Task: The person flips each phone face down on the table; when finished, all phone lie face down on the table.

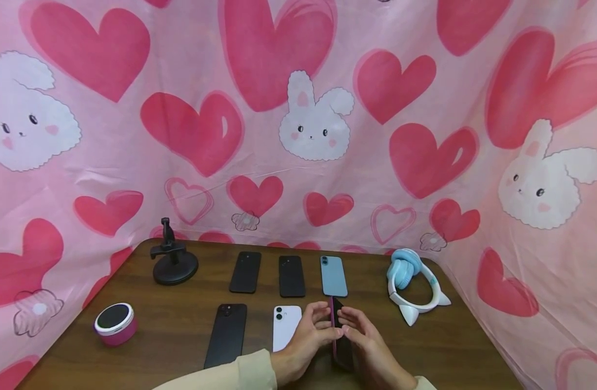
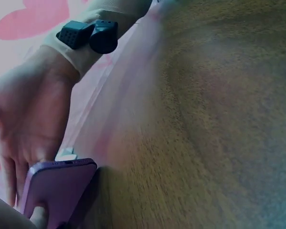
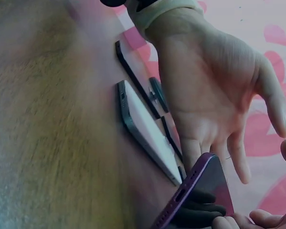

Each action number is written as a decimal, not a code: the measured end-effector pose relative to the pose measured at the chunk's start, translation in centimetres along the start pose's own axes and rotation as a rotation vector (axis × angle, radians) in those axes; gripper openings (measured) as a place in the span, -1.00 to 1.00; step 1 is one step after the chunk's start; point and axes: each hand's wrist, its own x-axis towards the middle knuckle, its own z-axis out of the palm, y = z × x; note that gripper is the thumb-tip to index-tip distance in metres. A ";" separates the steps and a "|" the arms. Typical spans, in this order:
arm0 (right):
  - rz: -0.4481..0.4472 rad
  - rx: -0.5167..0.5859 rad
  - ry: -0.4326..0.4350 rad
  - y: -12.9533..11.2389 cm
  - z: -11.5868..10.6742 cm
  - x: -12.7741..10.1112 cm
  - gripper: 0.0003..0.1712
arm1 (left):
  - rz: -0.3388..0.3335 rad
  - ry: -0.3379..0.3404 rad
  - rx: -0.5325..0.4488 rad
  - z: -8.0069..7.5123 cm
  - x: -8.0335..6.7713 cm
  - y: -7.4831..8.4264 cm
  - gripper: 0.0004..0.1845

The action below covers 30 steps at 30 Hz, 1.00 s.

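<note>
Both hands, left [image 1: 305, 338] and right [image 1: 371, 346], are clasped on an upright purple-edged phone [image 1: 338, 336], a white phone [image 1: 285, 326] lying just left.

A purple-edged phone [image 1: 338, 330] with a dark face is held upright on its edge between the fingertips [image 1: 328, 319] of both hands; its lower end appears to rest on the table.

Even, bright light is filling the head view, casting only soft shadows on the table [image 1: 181, 325]; wide-angle distortion is bending the edges. Both wrist views are showing dimmer, bluish, blurred wood grain and soft focus.
</note>
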 end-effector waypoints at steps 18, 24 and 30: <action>-0.018 0.155 0.059 -0.7 -0.1 -0.4 -0.25 | 0.050 -0.141 -0.042 -0.2 0.3 0.6 -0.30; -0.016 0.172 0.113 -0.2 -0.6 0.0 -0.30 | 0.051 -0.207 -0.070 -0.4 0.4 0.4 -0.25; -0.029 0.163 0.187 0.5 -0.9 0.2 -0.39 | 0.077 -0.262 0.057 -0.4 0.5 0.2 -0.24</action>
